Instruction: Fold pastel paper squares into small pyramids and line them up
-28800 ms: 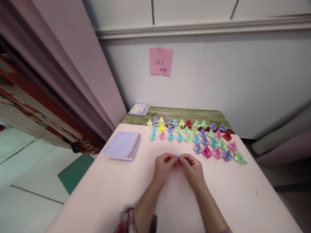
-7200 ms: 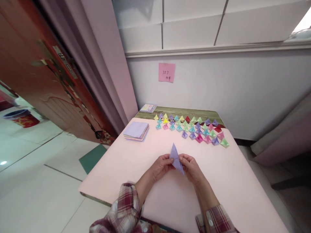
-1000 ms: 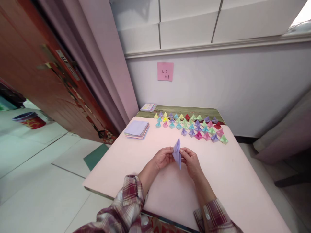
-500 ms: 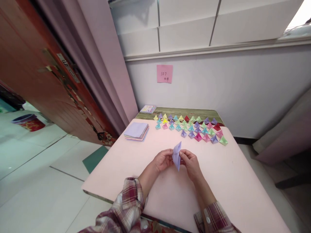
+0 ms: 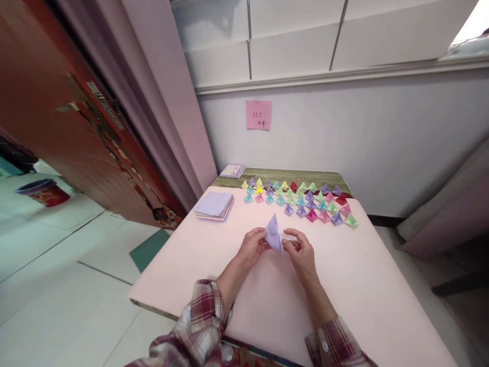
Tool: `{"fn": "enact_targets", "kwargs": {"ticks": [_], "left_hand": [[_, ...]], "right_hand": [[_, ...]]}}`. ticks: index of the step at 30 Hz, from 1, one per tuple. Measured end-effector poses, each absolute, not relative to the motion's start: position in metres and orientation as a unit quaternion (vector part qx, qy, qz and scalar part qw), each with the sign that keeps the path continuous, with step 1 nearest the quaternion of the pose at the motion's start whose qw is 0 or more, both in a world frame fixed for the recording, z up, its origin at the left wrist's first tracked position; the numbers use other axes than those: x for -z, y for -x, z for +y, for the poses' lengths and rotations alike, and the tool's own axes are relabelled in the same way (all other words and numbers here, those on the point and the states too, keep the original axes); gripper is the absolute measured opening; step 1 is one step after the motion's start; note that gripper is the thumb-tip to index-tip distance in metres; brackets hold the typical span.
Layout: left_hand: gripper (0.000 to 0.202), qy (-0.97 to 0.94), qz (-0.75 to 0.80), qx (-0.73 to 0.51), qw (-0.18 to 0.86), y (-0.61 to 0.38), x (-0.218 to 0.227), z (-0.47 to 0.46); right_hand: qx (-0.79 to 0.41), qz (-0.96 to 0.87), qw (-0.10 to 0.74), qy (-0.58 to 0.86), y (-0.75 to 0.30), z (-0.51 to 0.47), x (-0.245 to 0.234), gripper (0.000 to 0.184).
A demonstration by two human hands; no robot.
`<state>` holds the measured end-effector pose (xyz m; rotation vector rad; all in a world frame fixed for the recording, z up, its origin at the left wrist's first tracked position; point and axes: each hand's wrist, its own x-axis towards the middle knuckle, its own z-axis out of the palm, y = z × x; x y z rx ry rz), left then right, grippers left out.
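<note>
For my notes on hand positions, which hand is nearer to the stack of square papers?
The left hand: it is right of the stack and closer to the camera. The right hand is farther right, beyond the folded purple paper.

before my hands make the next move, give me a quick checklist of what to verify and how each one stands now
1. Left hand has the purple paper piece: ok, its fingers hold the left edge.
2. Right hand has the piece too: not ok, its thumb and index finger are apart beside the right edge, not pinching it.
3. Creases sharp and even: cannot tell, too small to judge.
4. Folded paper pieces apart from both hands: ok, they lie farther back on the table.
5. Paper stack apart from the left hand: ok, it lies beyond and to the left.
</note>
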<state>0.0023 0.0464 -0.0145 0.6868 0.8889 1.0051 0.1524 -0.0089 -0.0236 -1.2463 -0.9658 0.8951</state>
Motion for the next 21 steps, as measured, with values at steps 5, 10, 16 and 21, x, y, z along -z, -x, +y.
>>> {"fn": "enact_targets", "kwargs": {"ticks": [5,10,16,21], "left_hand": [[0.012,-0.282,0.389,-0.477,0.736,-0.002,0.018,0.048],[0.011,-0.248,0.374,-0.459,0.767,-0.003,0.020,0.047],[0.008,-0.248,0.335,-0.443,0.794,-0.004,0.019,0.044],[0.008,-0.238,0.327,-0.442,0.801,-0.006,0.020,0.044]], "right_hand": [[-0.320,-0.446,0.637,0.541,-0.153,-0.007,0.023,0.021],[-0.449,-0.405,0.613,0.508,-0.150,-0.009,0.021,0.028],[-0.545,-0.354,0.595,0.473,-0.149,-0.011,0.015,0.033],[-0.562,-0.348,0.593,0.459,-0.149,-0.011,0.013,0.037]]}}
